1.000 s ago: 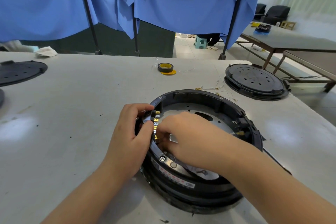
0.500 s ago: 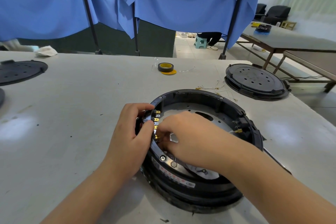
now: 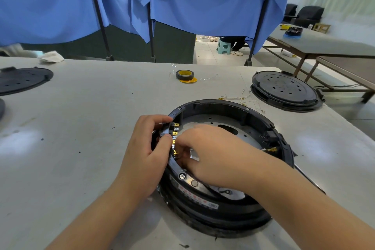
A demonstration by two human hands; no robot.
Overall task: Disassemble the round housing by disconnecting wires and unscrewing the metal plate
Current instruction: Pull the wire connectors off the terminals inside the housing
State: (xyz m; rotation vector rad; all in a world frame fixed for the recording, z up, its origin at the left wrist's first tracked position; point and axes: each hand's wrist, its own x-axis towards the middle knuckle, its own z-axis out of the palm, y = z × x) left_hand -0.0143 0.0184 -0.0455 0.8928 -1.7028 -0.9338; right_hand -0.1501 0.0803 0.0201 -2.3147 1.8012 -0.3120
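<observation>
The round black housing (image 3: 233,105) lies open side up on the table, with a grey metal plate (image 3: 205,121) bolted inside it. A row of gold terminals (image 3: 176,131) runs along the housing's left inner wall. My left hand (image 3: 146,152) grips the left rim from outside, thumb and fingers pinching the black terminal block (image 3: 165,130). My right hand (image 3: 215,154) reaches inside the housing with its fingers curled at the lower terminals; the fingertips and whatever they hold are hidden. More terminals (image 3: 265,142) sit on the right inner wall.
A roll of black tape (image 3: 184,74) on a yellow disc lies at the back. Loose thin wires (image 3: 241,98) lie behind the housing. A black round cover (image 3: 284,89) rests at back right, another (image 3: 22,80) at far left. A thin rod (image 3: 310,178) lies right of the housing.
Almost nothing: both hands stay at the left terminals, the right hand's fingers shifting slightly.
</observation>
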